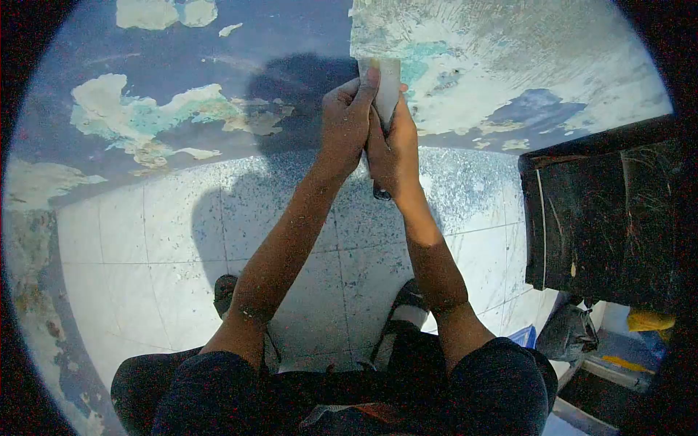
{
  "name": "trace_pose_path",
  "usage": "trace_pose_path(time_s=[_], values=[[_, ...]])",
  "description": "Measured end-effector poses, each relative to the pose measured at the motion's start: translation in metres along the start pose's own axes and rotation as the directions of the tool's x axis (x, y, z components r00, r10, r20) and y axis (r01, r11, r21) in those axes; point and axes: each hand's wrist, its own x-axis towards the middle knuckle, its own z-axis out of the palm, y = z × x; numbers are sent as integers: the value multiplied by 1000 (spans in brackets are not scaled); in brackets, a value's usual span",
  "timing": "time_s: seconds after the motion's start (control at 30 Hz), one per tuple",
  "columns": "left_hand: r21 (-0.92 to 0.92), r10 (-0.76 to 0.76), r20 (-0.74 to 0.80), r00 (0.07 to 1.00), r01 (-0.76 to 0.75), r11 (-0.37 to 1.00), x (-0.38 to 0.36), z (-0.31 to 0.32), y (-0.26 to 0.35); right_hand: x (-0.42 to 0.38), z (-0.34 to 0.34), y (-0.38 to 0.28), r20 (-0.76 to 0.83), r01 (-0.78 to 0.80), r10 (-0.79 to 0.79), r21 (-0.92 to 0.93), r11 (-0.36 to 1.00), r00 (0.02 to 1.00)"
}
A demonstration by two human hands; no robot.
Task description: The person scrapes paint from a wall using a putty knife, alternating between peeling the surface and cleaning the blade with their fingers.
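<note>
Both of my hands are on one paint scraper, its broad pale blade (390, 81) flat against the wall (305, 36) at the upper middle of the view. My left hand (345, 122) is closed at the left side of the blade, with the thumb lying along it. My right hand (396, 149) is wrapped around the scraper lower down and hides most of the handle. The dark end of the handle shows below the right hand. Around the blade, the wall's blue paint gives way to a scraped whitish area (472, 65) with turquoise traces.
White floor tiles (182, 254) lie below, sprinkled with paint flakes near the wall. A dark, scratched piece of furniture (596, 218) stands at the right. Behind it are a black bag (567, 330) and a yellow item (649, 320). My shoes (411, 298) are on the tiles.
</note>
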Motion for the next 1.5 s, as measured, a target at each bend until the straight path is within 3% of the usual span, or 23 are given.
trace_pose_path(time_s=[0.07,0.17,0.23,0.37,0.43,0.47,0.53,0.57,0.63,0.67,0.73,0.77,0.8,0.83,0.87,0.97,1.03,1.13,1.2,1.3,1.37,1.43,1.5], values=[[-58,0,37,999,3,998,1,-2,1,4,-1,-9,0,-4,4,-59,998,1000],[-35,-10,59,998,12,999,8,-3,7,15,-2,-23,48,28,-29,10,1000,998],[-47,136,24,990,-135,990,12,0,20,23,2,-27,55,102,-106,79,992,993],[-137,143,20,989,-139,981,13,-6,30,25,8,-35,58,146,-158,168,975,986],[264,187,55,981,-195,945,4,-14,39,16,13,-18,4,231,-240,254,939,971],[267,185,54,981,-193,944,4,-18,34,6,19,-11,4,229,-238,257,939,971],[357,124,267,956,-217,909,3,-24,15,-21,31,3,-154,232,-187,364,902,970],[358,123,270,955,-218,908,1,-24,6,-33,32,14,-158,233,-187,364,902,970],[468,-24,292,956,-121,875,-6,-22,-12,-53,31,35,-76,-60,109,476,878,991],[549,-94,276,957,-77,832,-8,-22,-18,-62,31,40,-82,-59,110,474,878,991],[486,-37,205,978,-69,871,-13,-22,-38,-74,30,47,19,-354,422,580,734,906],[423,16,117,993,-64,904,-14,-21,-45,-74,26,50,13,-357,429,579,733,903],[424,6,119,993,-56,904,-14,-20,-52,-73,21,53,130,-438,437,511,740,890],[285,-38,88,995,11,958,-12,-18,-52,-72,19,56,247,-509,445,435,743,861],[139,-81,62,995,71,988,-10,-16,-51,-69,19,59,248,-512,448,438,739,859],[20,-168,62,984,167,986,-7,-10,-47,-58,17,59,120,-372,353,331,867,928],[25,-133,76,988,131,991,-5,-13,-52,-53,10,54,80,-310,310,-15,951,947],[69,-118,131,984,109,992,-3,-23,-58,-52,7,56,70,-229,230,-19,973,971],[108,-136,172,976,119,987,-4,-22,-61,-53,8,58,71,-266,269,-41,963,961],[71,-120,111,987,112,991,-6,-17,-57,-53,12,59,34,-273,274,-41,961,961],[148,4,47,999,-11,989,-6,-14,-53,-50,16,57,-5,-249,249,-23,968,968],[140,-29,23,999,25,990,-4,-14,-41,-45,18,54,-77,-8,6,-30,1000,997],[130,-66,-4,998,66,989,-3,-11,-29,-35,19,43,-75,46,-49,-44,998,996]])
